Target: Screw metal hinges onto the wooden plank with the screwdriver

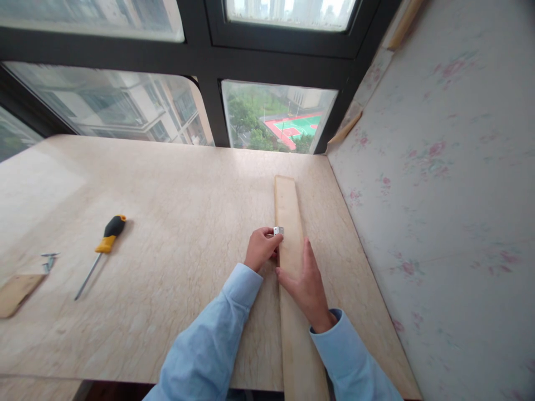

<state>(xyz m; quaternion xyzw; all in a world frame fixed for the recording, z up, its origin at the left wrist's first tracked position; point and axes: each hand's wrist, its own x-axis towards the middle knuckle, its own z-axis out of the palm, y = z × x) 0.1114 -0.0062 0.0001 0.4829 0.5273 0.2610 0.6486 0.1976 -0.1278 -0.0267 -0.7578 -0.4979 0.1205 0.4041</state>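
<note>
We see a beige marbled ledge (179,278) under dark-framed windows (278,117), floral wall (451,184) on the right (sports court (297,128) outside). Wooden board (288,206) lies near the wall, running past the front edge. Our left hand (261,249) pinches a small metal bracket (278,230) at its left edge; our right hand (308,285) clasps the board across. Screwdriver (106,244), screws (49,262): far left.

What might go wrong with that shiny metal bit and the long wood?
The small metal bracket might slip, since the left hand only pinches it at the side of the wooden board. The board could shift if the right hand loosened, as its near end sticks out past the counter's edge. The loose screws might roll away if bumped.
</note>
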